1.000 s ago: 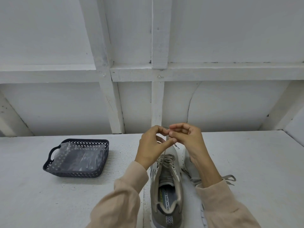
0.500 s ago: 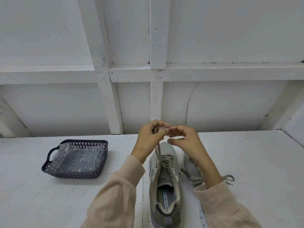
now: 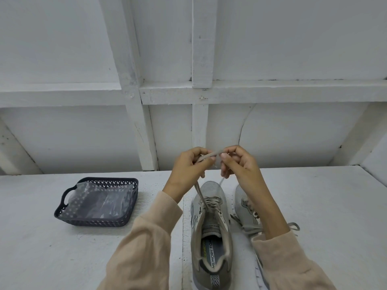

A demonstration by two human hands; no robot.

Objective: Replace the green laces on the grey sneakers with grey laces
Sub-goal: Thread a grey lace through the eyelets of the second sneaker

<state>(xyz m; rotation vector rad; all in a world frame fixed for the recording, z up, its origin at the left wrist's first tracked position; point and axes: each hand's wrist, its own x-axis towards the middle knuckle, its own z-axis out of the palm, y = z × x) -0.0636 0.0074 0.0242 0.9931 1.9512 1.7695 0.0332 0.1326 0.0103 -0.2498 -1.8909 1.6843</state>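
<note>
Two grey sneakers stand side by side on the white table, toes pointing away from me. The left sneaker (image 3: 210, 227) has a grey lace (image 3: 200, 192) threaded through its lower eyelets. Both lace ends rise to my hands above the toe. My left hand (image 3: 188, 168) pinches one lace strand between thumb and fingers. My right hand (image 3: 238, 164) pinches the same lace close beside it, a short span stretched between the two hands. The right sneaker (image 3: 246, 210) is laced in grey and partly hidden by my right forearm.
A dark perforated basket (image 3: 127, 220) with a clear plastic bag (image 3: 98, 200) inside sits to the left on the table (image 3: 41, 248). A white panelled wall with beams rises straight behind the table's far edge.
Both hands stayed above the left sneaker's toe. They shifted slightly apart, and a short stretch of grey lace now spans between them.
</note>
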